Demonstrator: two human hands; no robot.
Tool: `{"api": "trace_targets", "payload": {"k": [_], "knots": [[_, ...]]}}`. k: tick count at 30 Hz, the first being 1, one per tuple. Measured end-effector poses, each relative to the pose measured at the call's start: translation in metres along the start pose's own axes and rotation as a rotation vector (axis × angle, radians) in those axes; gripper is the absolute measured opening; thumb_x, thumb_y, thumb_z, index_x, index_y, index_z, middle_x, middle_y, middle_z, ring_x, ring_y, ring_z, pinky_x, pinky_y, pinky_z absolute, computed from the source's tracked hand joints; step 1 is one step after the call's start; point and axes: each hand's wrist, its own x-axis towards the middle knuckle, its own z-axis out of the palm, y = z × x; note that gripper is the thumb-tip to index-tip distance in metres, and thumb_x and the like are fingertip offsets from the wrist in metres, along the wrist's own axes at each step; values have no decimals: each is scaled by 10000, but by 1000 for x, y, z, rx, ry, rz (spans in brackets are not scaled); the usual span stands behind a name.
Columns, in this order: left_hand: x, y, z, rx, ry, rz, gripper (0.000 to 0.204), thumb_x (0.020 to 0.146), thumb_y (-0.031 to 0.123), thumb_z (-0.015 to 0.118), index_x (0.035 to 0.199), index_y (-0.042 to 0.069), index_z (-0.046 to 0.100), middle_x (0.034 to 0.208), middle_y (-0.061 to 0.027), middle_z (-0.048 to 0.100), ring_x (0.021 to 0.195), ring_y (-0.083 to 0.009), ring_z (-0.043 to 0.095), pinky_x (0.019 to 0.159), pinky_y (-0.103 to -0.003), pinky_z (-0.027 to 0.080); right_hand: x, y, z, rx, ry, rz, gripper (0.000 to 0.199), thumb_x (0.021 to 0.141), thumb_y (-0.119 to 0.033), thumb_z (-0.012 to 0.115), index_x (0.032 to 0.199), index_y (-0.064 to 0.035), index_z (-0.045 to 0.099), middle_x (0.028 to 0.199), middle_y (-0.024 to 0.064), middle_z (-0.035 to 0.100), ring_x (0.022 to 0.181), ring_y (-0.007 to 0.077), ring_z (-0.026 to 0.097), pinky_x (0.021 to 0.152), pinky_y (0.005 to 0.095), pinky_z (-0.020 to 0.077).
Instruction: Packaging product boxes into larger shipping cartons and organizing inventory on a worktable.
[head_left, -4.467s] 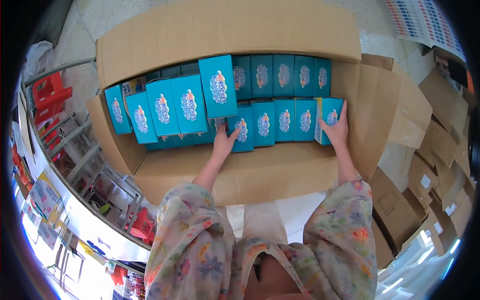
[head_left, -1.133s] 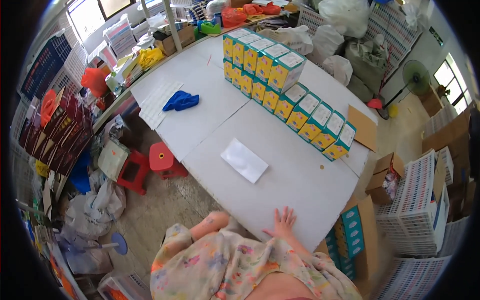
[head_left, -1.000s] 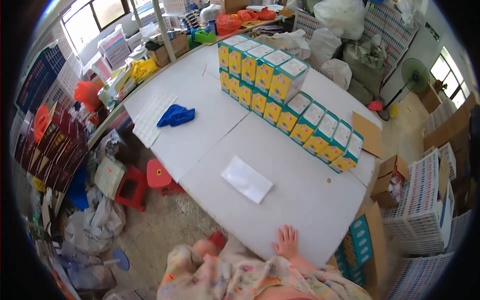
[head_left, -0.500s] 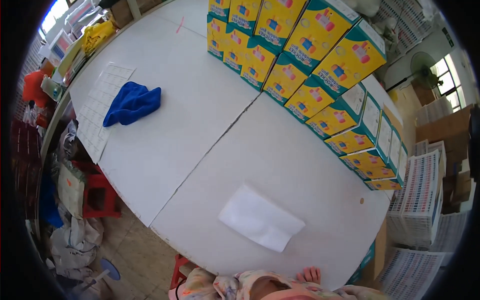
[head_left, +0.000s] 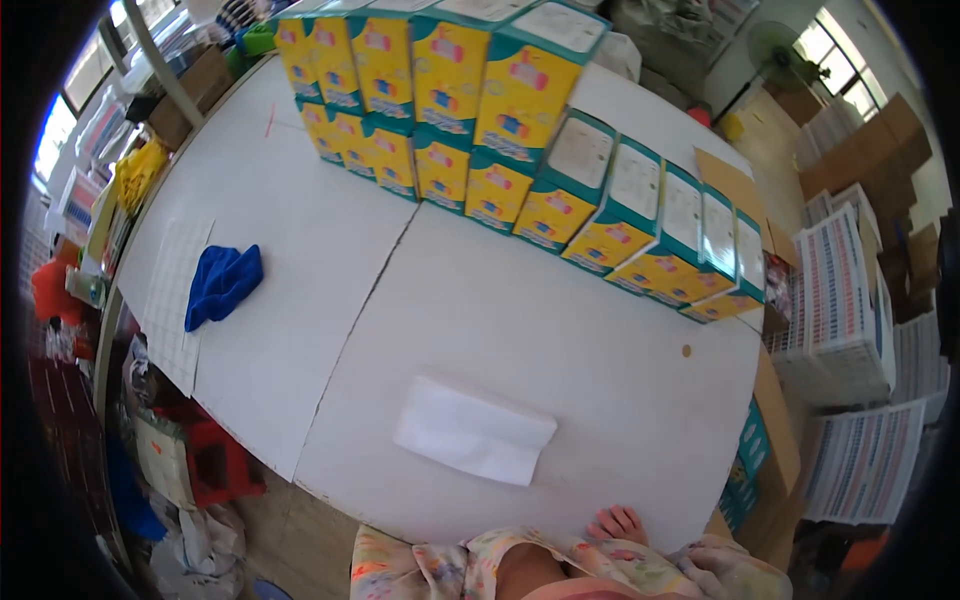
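Right hand (head_left: 617,523) is seen flat on the near edge of the white tabletop (head_left: 560,330), fingers spread, its grip released and nothing grasped. White paper sheet (head_left: 474,430) lies just beside it. Left hand is out of view.
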Motion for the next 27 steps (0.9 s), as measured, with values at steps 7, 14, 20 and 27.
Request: {"api": "trace_targets", "payload": {"k": [7,14,20,27], "knots": [[-26,43,-35,-1,17,-3,325,792,362,635,959,89,689,882,-69,695,748,-275,676,620,-425,535,-3,2,2,23,102,-18,351,855,-256,576,1199,-188,579,1294,55,525,1206,260,466,1027,419,367],[-66,31,-9,28,-9,-76,338,801,373,632,977,91,687,890,-67,696,750,-272,677,623,-427,539,5,-14,-11,278,371,29,318,764,-77,624,1080,-38,616,1187,164,577,1129,349,534,965,463,435],[-131,7,88,-109,-97,-174,348,809,383,630,993,92,686,897,-65,696,752,-269,678,626,-430,542,5,-15,-10,258,482,47,323,777,-71,610,1097,-24,614,1219,164,570,1157,342,524,984,435,425],[-383,-24,57,-501,538,-177,480,893,348,577,1142,-63,582,970,-129,652,769,-278,671,685,-429,596,-4,11,-26,513,352,202,368,813,-125,637,1168,-30,603,1261,141,567,1189,317,518,981,395,434]]}}
